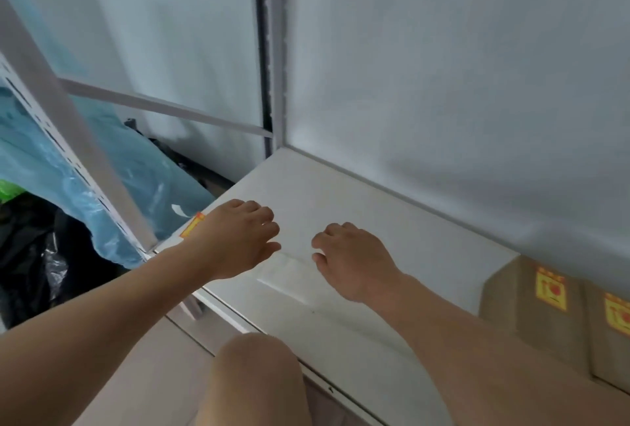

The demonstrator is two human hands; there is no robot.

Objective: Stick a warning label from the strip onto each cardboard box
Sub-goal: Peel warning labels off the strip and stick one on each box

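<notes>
A broad white shelf [341, 193] is seen carrying two brown cardboard boxes [531, 309] at its right end, each labelled in yellow and red on top. Both hands, left [238, 238] and right [354, 262], are held loosely curled and empty above a pale white backing strip [289, 275], whose long axis runs diagonally between them. An orange-yellow warning label [192, 225] lies beside the left wrist at the shelf's left edge.

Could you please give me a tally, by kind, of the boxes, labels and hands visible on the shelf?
Cardboard boxes: 2
Warning labels on the boxes: 2
Label strip by the left wrist: 1
Hands: 2
Total: 7
</notes>
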